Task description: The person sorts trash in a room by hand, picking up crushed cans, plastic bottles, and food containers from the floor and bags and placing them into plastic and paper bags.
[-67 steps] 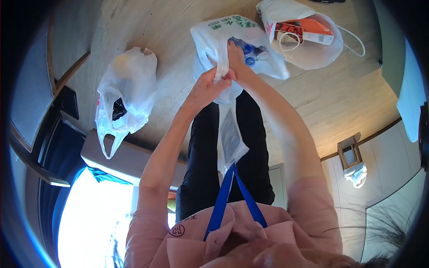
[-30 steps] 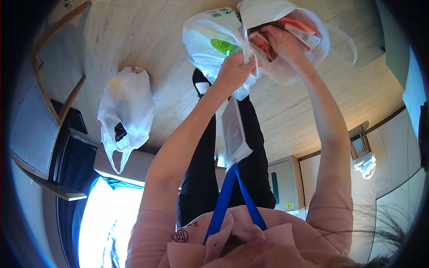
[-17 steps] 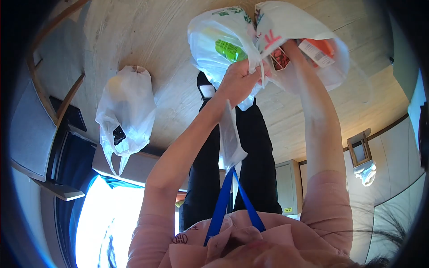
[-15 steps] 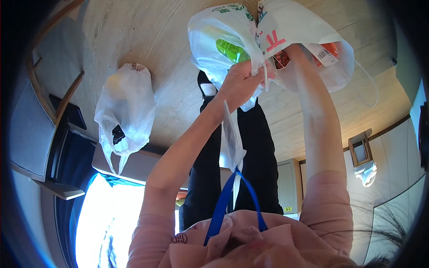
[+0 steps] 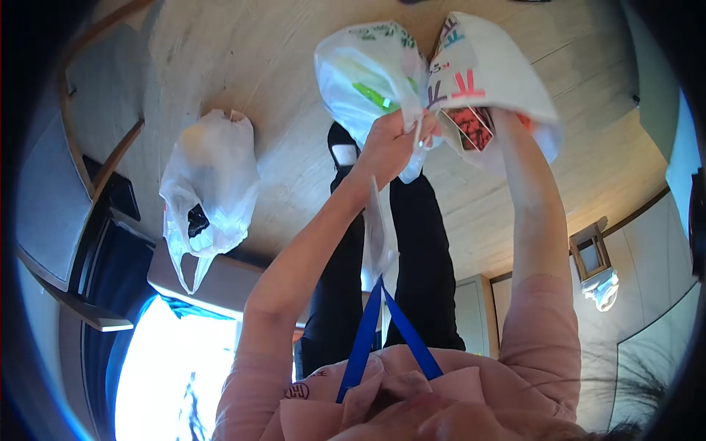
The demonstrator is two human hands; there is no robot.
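My left hand (image 5: 396, 141) is closed around the gathered edge of a thin white plastic bag (image 5: 353, 62) with green print. A bright green package (image 5: 373, 94) shows inside that bag. My right hand (image 5: 509, 121) reaches into the mouth of a white bag with coloured lettering (image 5: 507, 70), and its fingers are hidden there. Just left of that wrist, a box with red contents (image 5: 472, 128) sits in the bag's opening. Something orange-red (image 5: 524, 121) shows on the wrist's other side.
Another white plastic bag (image 5: 209, 173) with handles and something black inside stands on the wooden floor (image 5: 287, 95) at left. A badge on a blue lanyard (image 5: 362, 334) hangs before me. A small framed stand (image 5: 590, 251) is at right.
The lettered bag's opening has shifted, baring more of the red-filled box, and the barcode label is out of sight. My right hand has moved slightly. My left hand keeps its grip.
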